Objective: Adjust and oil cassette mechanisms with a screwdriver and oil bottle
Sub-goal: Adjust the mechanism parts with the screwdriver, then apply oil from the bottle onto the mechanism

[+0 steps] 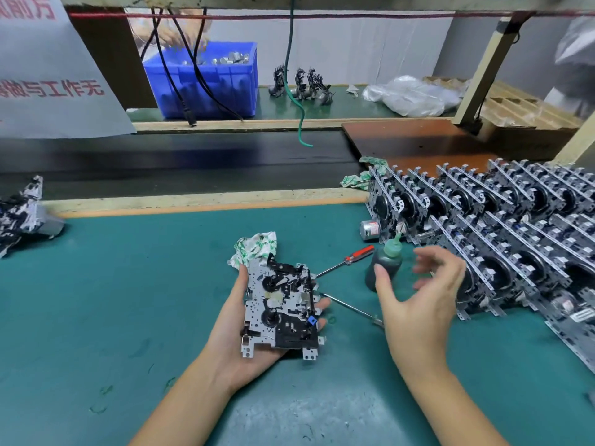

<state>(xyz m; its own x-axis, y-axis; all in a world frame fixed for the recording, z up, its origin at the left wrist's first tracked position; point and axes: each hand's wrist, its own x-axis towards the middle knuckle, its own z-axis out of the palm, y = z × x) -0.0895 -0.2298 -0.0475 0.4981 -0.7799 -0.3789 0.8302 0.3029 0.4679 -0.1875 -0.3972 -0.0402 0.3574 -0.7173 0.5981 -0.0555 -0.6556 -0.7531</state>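
Left hand (pixel 244 326) cradles mechanism (pixel 280 309); right hand (pixel 415 304) seemingly empty.

A single wide-angle head view looks forward and down, close over the green surface (pixel 128 284), toward a far shelf (pixel 354 107).
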